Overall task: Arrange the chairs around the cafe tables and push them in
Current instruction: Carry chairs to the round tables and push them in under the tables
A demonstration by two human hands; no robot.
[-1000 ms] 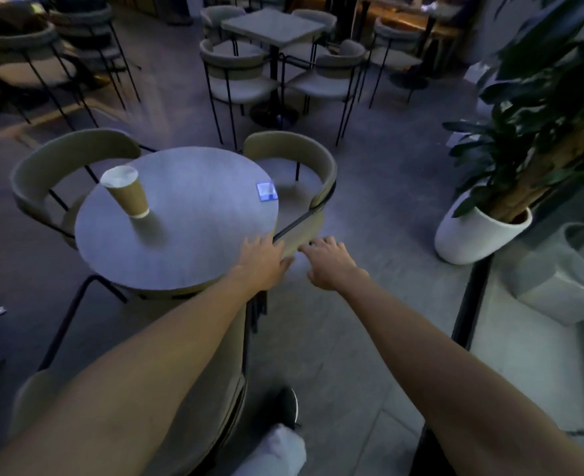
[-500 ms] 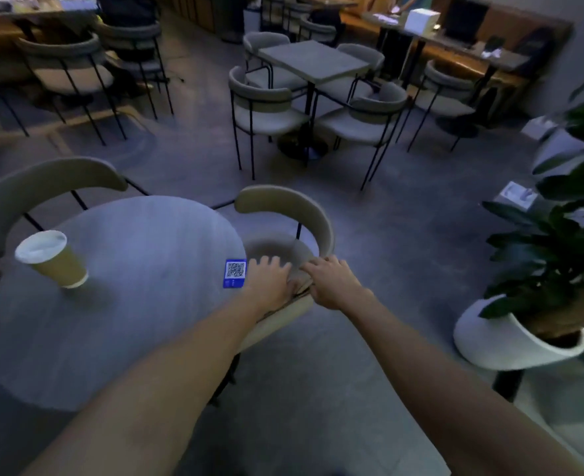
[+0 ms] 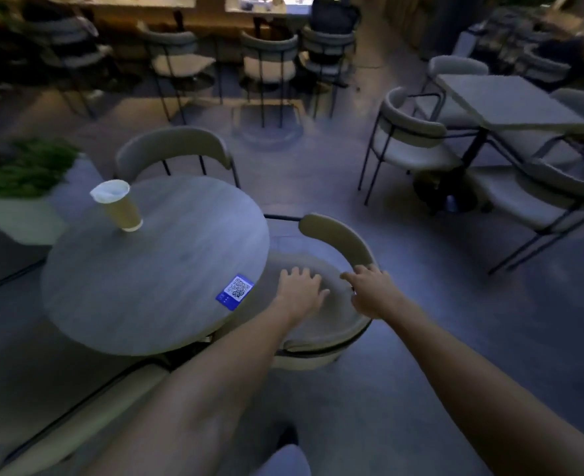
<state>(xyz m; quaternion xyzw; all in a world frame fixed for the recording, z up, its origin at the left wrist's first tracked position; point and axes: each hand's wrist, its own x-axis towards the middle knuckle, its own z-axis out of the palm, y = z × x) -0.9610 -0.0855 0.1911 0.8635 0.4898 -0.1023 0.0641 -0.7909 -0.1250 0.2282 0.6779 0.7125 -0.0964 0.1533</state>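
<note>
A round grey cafe table (image 3: pixel 153 269) carries a paper cup (image 3: pixel 119 207) and a blue QR sticker (image 3: pixel 235 292). A beige chair with a curved backrest (image 3: pixel 344 238) stands at the table's right side, its seat partly under the tabletop. My left hand (image 3: pixel 301 286) lies flat over this chair's seat, fingers spread. My right hand (image 3: pixel 369 292) rests on the backrest's rim, fingers loosely apart. A second chair (image 3: pixel 173 149) is tucked in at the far side. A third chair's backrest (image 3: pixel 88 417) shows at the near left.
A square table (image 3: pixel 510 101) ringed by chairs (image 3: pixel 411 139) stands at the right. A white planter with greenery (image 3: pixel 19 201) sits at the left. More chairs (image 3: pixel 266 60) line a long counter at the back. Open floor lies between the two tables.
My view has swung round the table, so the chair now sits to its right. My left hand moved off the backrest onto the seat; my right hand stays on the backrest.
</note>
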